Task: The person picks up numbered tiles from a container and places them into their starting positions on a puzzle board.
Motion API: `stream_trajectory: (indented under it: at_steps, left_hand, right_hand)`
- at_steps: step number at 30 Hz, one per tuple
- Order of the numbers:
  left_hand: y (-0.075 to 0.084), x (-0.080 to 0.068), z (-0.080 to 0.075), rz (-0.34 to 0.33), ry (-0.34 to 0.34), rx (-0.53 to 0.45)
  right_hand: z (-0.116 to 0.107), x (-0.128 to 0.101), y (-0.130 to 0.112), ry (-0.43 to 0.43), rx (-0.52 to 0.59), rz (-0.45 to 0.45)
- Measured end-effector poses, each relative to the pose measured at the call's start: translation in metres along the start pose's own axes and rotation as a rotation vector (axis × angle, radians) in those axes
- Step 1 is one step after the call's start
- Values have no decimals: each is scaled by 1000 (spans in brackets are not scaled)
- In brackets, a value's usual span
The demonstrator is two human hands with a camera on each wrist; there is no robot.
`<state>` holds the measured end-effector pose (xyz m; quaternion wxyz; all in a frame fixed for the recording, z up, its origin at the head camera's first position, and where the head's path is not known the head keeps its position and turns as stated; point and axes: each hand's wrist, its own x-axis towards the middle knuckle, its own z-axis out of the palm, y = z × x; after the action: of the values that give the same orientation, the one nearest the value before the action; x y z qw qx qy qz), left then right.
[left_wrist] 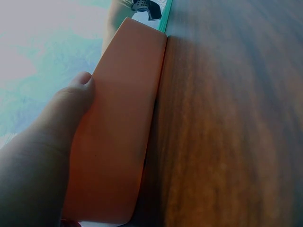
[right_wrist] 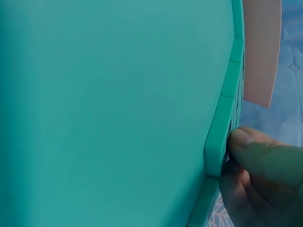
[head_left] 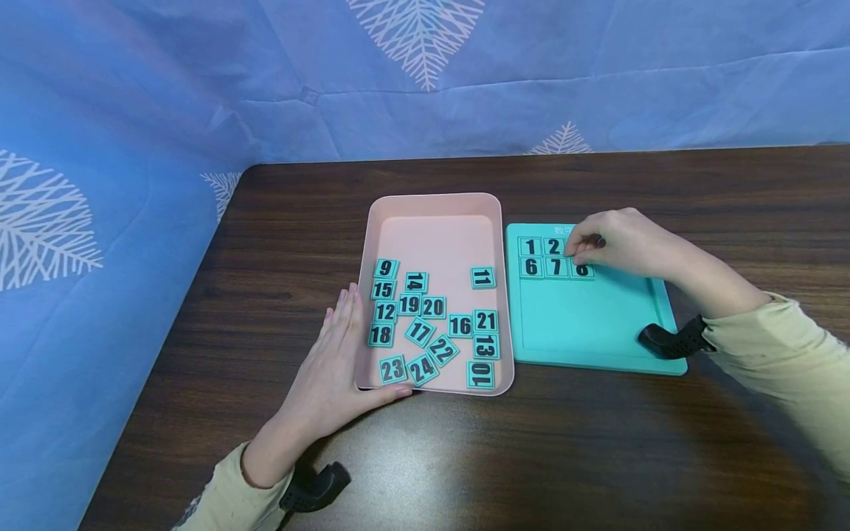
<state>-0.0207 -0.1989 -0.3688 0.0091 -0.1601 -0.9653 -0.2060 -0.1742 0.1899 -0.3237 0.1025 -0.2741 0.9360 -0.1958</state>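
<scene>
A pale pink tray (head_left: 434, 236) holds several loose teal-edged number tiles. My left hand (head_left: 325, 369) lies along its near left corner, fingers straight beside the left wall and thumb along the front wall; the left wrist view shows the thumb (left_wrist: 71, 104) against that tray wall (left_wrist: 116, 118). On a teal board (head_left: 584, 317), tiles 1, 2, 6, 7 and 8 show at the upper left. My right hand (head_left: 614, 240) reaches over the board, thumb and forefinger curled at the top of the number 8 tile (head_left: 582, 272). It hides the board right of the 2.
Tray and board sit side by side on a dark wooden table (head_left: 465, 457). Blue cloth (head_left: 279, 66) with white leaf prints hangs behind and to the left. A black wrist device (head_left: 315, 488) is on the left wrist, another (head_left: 674, 339) on the right.
</scene>
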Motion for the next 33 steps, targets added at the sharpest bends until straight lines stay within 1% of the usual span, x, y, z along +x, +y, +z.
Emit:
stream_trajectory:
  at_steps: [6, 9, 13, 16, 19, 25, 28, 33]
  left_hand:
    - [0, 0, 0, 1, 1, -2]
    - [0, 0, 0, 1, 3, -1]
    - [0, 0, 0, 2, 4, -4]
    - [0, 0, 0, 4, 11, -5]
    - [0, 0, 0, 5, 17, -3]
    - [0, 0, 1, -3, 6, -9]
    - [0, 0, 1, 0, 7, -7]
    - [0, 0, 0, -1, 13, -2]
  right_hand:
    - [0, 0, 0, -2, 13, 16]
    - [-2, 1, -2, 6, -1, 5]
    - [-6, 5, -10, 42, -27, -33]
    - [-11, 11, -21, 71, -32, -60]
    - [-15, 19, -36, 83, -21, -89]
    - [-18, 36, -65, 68, 19, -152]
    - [-17, 46, -77, 75, 26, -195]
    - [-15, 66, -98, 67, 46, -238]
